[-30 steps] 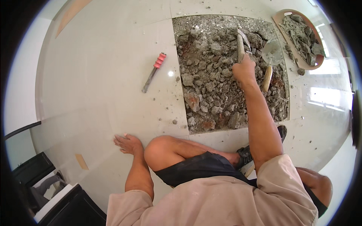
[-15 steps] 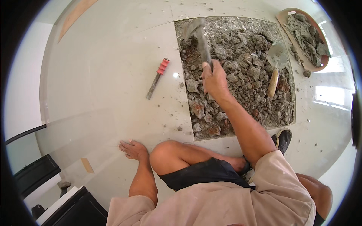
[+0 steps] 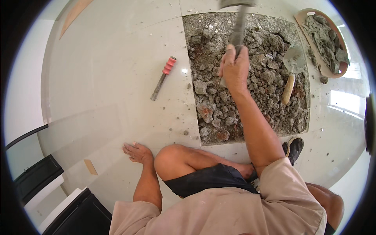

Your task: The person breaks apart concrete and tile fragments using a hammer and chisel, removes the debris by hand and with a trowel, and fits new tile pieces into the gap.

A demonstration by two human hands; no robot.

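Note:
My right hand (image 3: pixel 235 70) is wrapped round the handle of a hammer (image 3: pixel 237 33), raised above a square pit of broken rubble (image 3: pixel 250 82) cut into the tiled floor. Motion blurs the hammer's head, which reaches past the pit's far edge. Well to the left, my left hand (image 3: pixel 137 152) lies flat on the tile beside my knee, fingers spread and holding nothing. A chisel (image 3: pixel 163 78) with a red ribbed grip rests on the tile left of the pit. On the rubble's right side lies a trowel (image 3: pixel 288 89) with a wooden handle.
An orange-brown basin (image 3: pixel 341 72) heaped with grey debris (image 3: pixel 323 39) stands beyond the pit's right edge. Crumbs of rubble are scattered over the pale tiles (image 3: pixel 105 86). Black-topped furniture (image 3: pixel 76 215) occupies the lower left. My shoe (image 3: pixel 295 149) is close to the pit's near right corner.
My right hand has swung the hammer up and to the right, away from the pit's far left corner. My left hand stays planted on the floor. The view has shifted slightly.

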